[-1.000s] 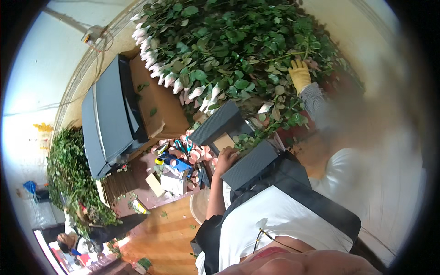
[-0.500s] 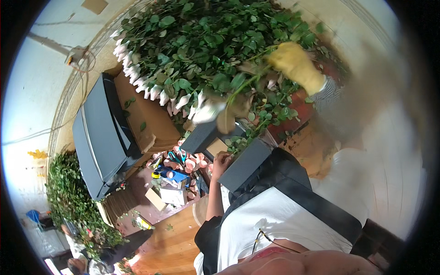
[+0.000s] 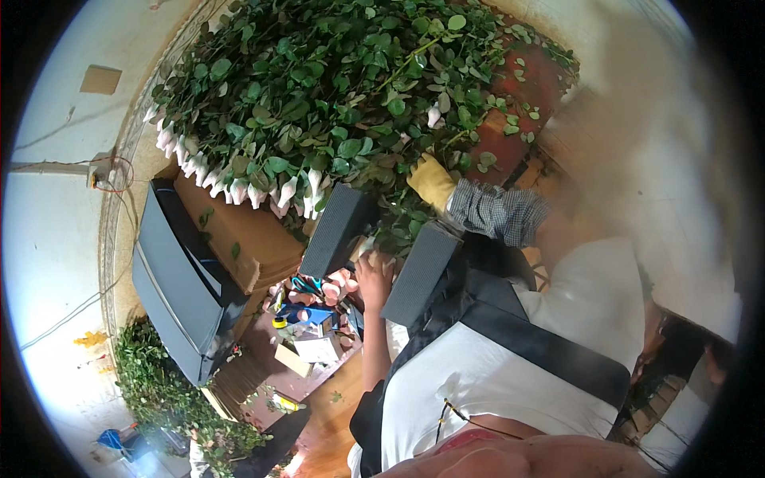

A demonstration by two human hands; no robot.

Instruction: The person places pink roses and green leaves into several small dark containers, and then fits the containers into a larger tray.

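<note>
In the head view, the roses (image 3: 311, 103) lie heaped across the top of the frame, pale blooms (image 3: 241, 191) lining the pile's lower left edge. I judge each one light, its stem stiff and probably thorny, its petals soft and easily bruised, so I would pinch the stem well clear of the bloom. My right fingers (image 3: 420, 171), gloved in yellow, curl at the pile's lower edge, right of centre; I cannot tell whether they hold a stem. My left fingers (image 3: 370, 264), bare and slightly bent, sit between two grey ridged blocks (image 3: 422, 273) near the centre; their grip is unclear. Reddish tabletop (image 3: 494, 143) shows right of the pile. Left of centre lie petals (image 3: 343, 283) and scissors (image 3: 307, 287), near cardboard (image 3: 239, 223); wooden floor (image 3: 328, 422) shows below, pale wall (image 3: 72, 191) far left.
</note>
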